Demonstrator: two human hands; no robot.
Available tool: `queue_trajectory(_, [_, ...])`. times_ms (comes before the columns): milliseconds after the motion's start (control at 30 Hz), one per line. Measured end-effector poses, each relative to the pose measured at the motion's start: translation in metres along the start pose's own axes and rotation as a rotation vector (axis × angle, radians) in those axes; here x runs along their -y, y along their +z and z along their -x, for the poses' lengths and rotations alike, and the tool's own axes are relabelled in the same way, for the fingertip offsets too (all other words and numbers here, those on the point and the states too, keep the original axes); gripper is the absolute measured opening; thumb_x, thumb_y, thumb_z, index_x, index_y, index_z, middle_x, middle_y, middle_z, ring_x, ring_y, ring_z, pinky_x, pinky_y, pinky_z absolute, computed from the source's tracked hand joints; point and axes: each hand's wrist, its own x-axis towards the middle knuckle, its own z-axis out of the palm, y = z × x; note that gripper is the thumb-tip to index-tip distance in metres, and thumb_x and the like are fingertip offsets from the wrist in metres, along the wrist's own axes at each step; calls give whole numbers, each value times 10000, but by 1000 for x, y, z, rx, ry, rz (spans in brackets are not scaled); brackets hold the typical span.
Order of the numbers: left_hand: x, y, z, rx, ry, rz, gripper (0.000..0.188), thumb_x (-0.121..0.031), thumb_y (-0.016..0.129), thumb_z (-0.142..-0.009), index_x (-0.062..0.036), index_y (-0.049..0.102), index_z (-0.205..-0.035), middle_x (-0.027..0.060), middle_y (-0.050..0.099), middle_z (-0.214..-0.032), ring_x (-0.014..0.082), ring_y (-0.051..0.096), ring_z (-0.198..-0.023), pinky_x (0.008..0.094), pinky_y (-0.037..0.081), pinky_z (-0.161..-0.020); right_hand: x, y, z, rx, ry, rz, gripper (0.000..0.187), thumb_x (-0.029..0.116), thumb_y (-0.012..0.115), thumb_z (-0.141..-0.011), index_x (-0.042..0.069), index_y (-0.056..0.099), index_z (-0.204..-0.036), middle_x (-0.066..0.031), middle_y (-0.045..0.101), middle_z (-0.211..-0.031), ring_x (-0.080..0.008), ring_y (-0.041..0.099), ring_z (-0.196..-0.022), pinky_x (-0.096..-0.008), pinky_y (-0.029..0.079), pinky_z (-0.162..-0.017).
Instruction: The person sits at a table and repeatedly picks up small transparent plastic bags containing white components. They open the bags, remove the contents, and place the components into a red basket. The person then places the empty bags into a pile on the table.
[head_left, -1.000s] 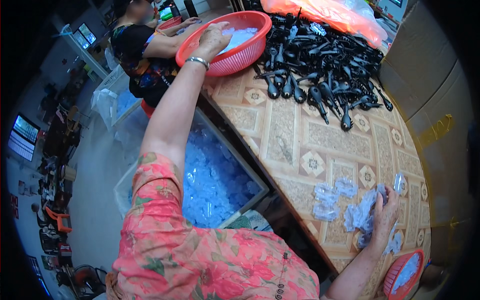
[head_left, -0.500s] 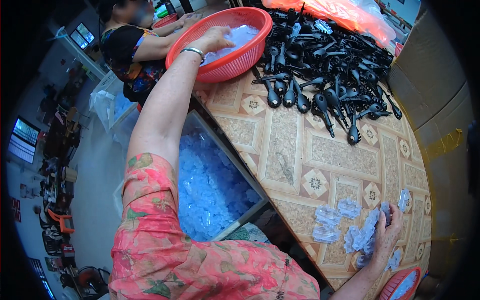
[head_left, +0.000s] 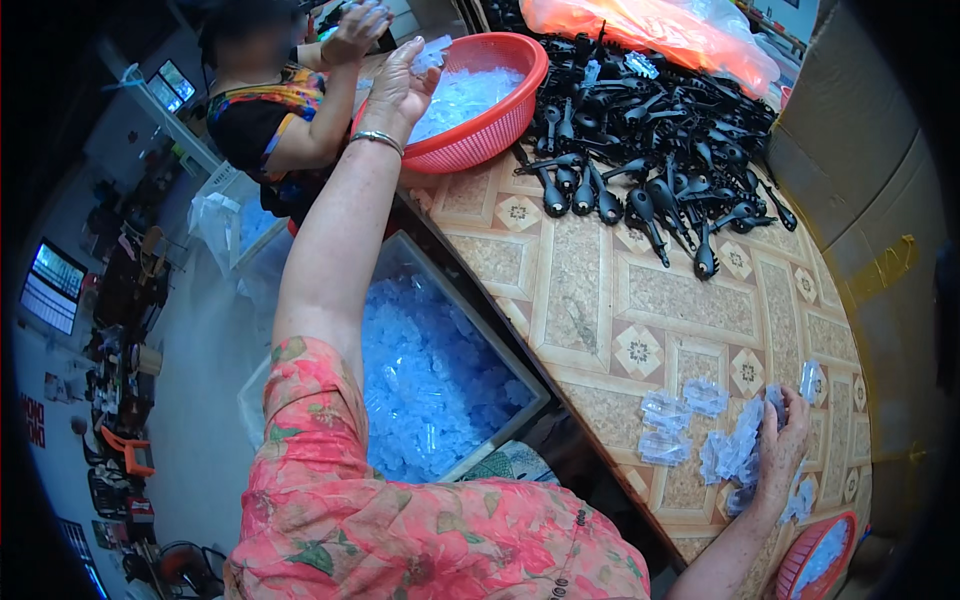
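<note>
My left hand (head_left: 402,90), with a bangle at the wrist, is raised over the near rim of a red plastic basket (head_left: 480,142). A clear plastic piece (head_left: 433,53) is held at its fingers. More such clear pieces (head_left: 470,98) fill the basket. At the table's near right, the fingers of my right hand (head_left: 786,440) are curled on a clear bluish plastic piece (head_left: 775,400). Beside that hand lies a bunch of clear pieces (head_left: 730,452), with several single ones (head_left: 664,428) to its left.
Black plastic utensils (head_left: 650,120) are heaped on the patterned table (head_left: 570,300). Below its left edge stands a bin (head_left: 535,400) of clear pieces. A small red basket (head_left: 850,530) is at the lower right, cardboard (head_left: 850,150) along the right. A co-worker (head_left: 265,110) works at the far left.
My left hand has come up out of the basket with a clear piece. The co-worker's hands have risen. My right hand stays on the clear pieces; the whole view has shifted slightly.
</note>
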Motion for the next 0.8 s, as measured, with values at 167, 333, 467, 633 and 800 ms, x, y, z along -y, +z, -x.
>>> queue_trajectory(167, [30,57,51,104,53,46,233,-195,692,-924,-107,584,-1112,61,661,-1046,190,671,-896,251,561,-602,-3,-1,2,-26,-48,1,338,83,646,-876,-35,602,-1189,-195,606,-1127,-354,581,-1081,-416,457,-955])
queue_trajectory(333, [75,129,145,548,-183,126,330,-219,562,-1007,-66,513,-1296,153,616,-1275,247,658,-1085,264,566,-619,-4,-3,4,-9,15,-72,369,86,678,-842,-38,611,-1183,-195,603,-1101,-332,596,-1011,-396,480,-896])
queue_trajectory(467, [133,174,224,743,-298,17,488,-273,612,-989,-26,470,-1385,147,627,-1260,211,680,-1042,234,563,-638,-11,-1,1,9,-44,-67,382,88,696,-814,-6,631,-1179,-179,628,-1077,-327,608,-994,-398,486,-880])
queue_trajectory(633, [186,208,273,1008,-442,-226,469,-233,678,-951,-37,525,-1348,85,695,-1110,91,662,-797,208,503,-574,21,-3,-1,-276,-296,-136,474,122,752,-789,61,627,-1242,-156,652,-1123,-308,616,-1056,-403,482,-925])
queue_trajectory(800, [229,232,288,1105,-339,-312,395,-189,696,-939,-49,579,-1288,45,694,-1060,47,603,-713,205,512,-561,50,-7,13,-201,-299,-486,589,88,807,-764,81,607,-1317,-75,680,-1070,-165,616,-918,-307,505,-860])
